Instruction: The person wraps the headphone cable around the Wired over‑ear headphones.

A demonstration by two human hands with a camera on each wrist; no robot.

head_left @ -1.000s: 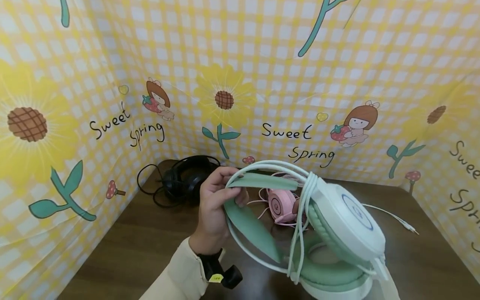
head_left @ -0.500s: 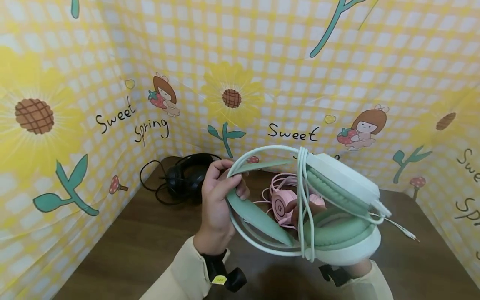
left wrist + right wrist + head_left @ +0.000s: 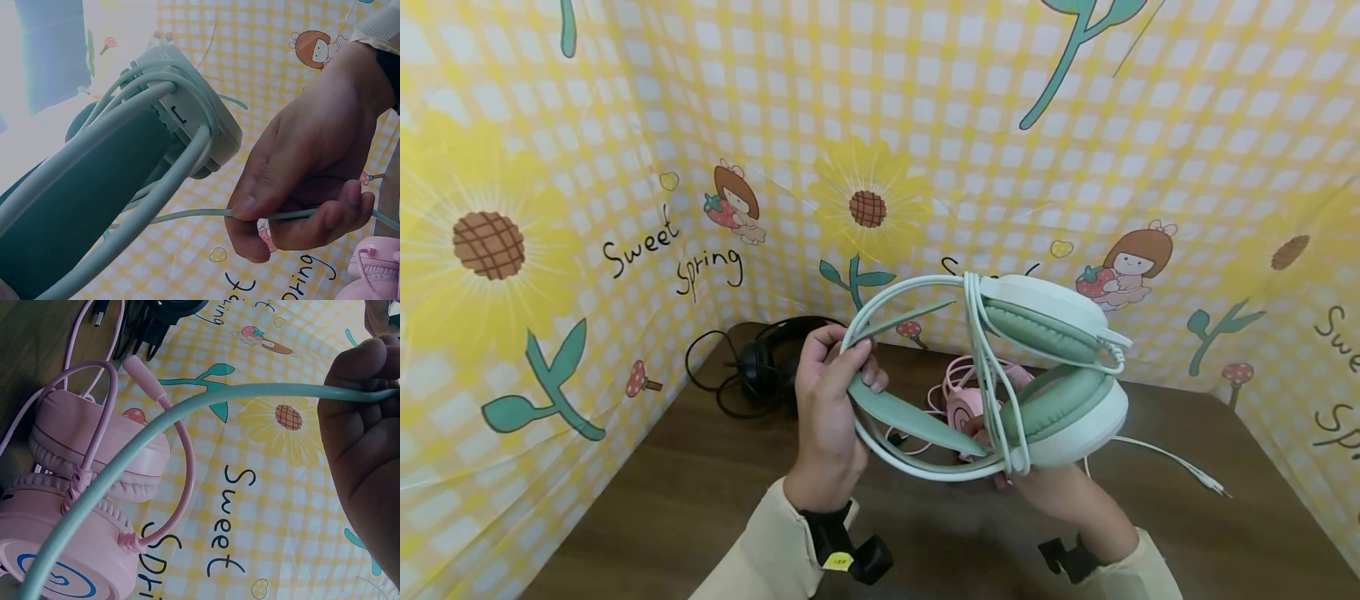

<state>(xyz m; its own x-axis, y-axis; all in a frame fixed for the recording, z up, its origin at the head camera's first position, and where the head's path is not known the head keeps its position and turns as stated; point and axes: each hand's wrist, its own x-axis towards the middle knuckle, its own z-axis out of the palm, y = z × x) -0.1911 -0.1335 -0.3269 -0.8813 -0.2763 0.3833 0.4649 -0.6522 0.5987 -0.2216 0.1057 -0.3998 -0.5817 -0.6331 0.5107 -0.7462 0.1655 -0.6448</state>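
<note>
I find the green-and-white headset [image 3: 1067, 408] held up over the worktop [image 3: 715, 483], right of centre in the head view. Its long axis runs left to right, close to level. The crown of the headband [image 3: 910, 417] points to the person's left; both ear cups [image 3: 1037, 329] sit at the right end, one above the other in this view. I record several turns of cord [image 3: 972, 292] wrapped across the headband, just beside the cups.

The left hand [image 3: 831, 383] grips the crown between thumb and curled fingers. The right hand [image 3: 300, 156], partly hidden by the headset in the head view, pinches a pale green cable [image 3: 250, 391].

In the right wrist view I note this cable curving in front of a pink headset [image 3: 75, 434], which rests on the worktop. A black headset [image 3: 778, 367] lies near the far left corner, beyond the left hand. At right, a pale lead [image 3: 1176, 453] points its plug toward the near right; whether it touches the worktop I cannot tell.
</note>
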